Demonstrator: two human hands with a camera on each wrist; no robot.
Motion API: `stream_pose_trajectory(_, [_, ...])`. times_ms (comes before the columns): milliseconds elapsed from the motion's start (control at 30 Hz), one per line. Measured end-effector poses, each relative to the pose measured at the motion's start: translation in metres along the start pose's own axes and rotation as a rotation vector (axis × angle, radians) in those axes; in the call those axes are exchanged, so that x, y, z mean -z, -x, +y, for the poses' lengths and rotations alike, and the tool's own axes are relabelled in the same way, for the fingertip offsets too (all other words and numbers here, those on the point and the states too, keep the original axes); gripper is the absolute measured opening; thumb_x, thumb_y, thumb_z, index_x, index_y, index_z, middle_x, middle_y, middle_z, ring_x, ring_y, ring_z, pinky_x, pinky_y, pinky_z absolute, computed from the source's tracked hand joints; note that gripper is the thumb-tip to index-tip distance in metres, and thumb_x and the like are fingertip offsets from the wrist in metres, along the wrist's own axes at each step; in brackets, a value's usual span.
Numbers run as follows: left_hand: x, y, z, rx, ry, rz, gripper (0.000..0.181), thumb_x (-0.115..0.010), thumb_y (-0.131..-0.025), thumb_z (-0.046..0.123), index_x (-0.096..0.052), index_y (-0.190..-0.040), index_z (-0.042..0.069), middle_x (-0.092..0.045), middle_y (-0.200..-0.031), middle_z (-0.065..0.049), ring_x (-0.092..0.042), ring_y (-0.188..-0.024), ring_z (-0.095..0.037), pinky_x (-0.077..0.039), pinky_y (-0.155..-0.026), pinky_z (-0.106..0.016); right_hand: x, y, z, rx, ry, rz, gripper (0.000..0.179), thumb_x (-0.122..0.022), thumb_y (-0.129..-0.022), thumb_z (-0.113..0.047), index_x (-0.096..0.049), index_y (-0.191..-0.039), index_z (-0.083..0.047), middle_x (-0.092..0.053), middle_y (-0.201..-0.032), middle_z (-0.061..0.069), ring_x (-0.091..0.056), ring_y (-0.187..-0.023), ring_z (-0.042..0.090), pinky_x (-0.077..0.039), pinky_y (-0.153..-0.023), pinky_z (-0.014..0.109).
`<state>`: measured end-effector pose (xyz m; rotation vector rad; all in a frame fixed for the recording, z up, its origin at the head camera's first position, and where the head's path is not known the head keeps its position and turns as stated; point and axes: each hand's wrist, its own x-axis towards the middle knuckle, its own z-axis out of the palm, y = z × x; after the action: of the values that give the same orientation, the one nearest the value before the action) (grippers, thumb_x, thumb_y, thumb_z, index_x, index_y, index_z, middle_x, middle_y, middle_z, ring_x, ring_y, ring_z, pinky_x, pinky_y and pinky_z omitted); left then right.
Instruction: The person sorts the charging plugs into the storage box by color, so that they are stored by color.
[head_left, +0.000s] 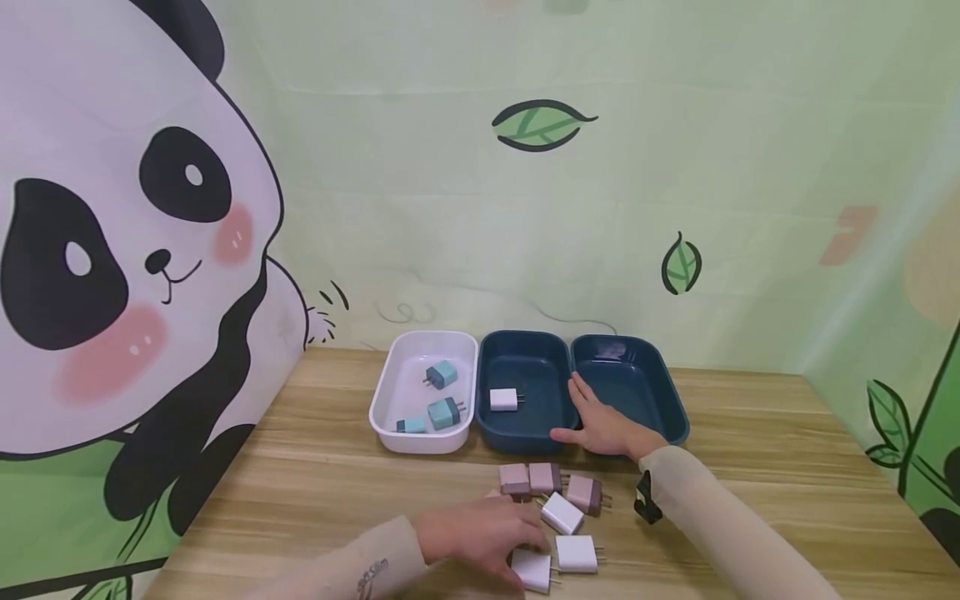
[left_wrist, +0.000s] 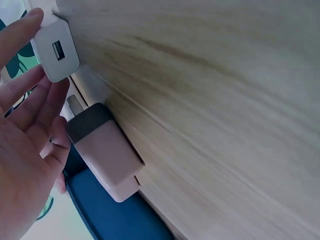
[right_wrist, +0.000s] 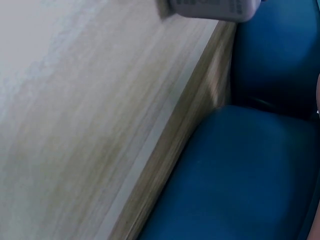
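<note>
My left hand (head_left: 483, 533) reaches over the table and pinches a white charger plug (head_left: 531, 570) between thumb and fingers; the left wrist view shows the USB port of this white charger plug (left_wrist: 56, 51). Close by lie two more white charger plugs, one angled (head_left: 562, 513) and one flat (head_left: 576, 554). Three pink charger plugs (head_left: 544, 477) sit behind them, one near the left fingers in the left wrist view. My right hand (head_left: 609, 425), fingers spread and holding nothing visible, is over the adjoining front sides of the middle blue tray (head_left: 517, 440) and right blue tray (head_left: 675, 400).
A white tray (head_left: 423, 442) at the left holds three light-blue charger plugs (head_left: 442, 373). One white charger plug (head_left: 503, 400) lies in the middle blue tray. The three trays stand side by side on the wooden table (head_left: 322, 467), before a panda-printed backdrop (head_left: 420, 208).
</note>
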<state>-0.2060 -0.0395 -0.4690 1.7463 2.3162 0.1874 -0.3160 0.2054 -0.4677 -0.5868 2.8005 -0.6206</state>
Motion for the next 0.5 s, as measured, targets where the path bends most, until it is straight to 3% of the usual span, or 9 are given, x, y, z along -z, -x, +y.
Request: stream_pose_trajectory(500, [-0.0009, -0.0048, 0.0032, -0.017, -0.059, -0.037, 0.044, -0.074, -0.081, 0.038, -0.064, -0.119, 0.019, -0.062, -0.111, 0.014, -0.051, -0.095, 0.006, -0.035, -0.076, -0.014, 0.0, 0.0003, -0.0005, -0.002, 0.005, 0.004, 0.106, -0.058, -0.082, -0.063, -0.004, -0.151, -0.002, 0.007, -0.157, 0.012, -0.022, -0.137, 0.041, -0.026, -0.105, 0.055])
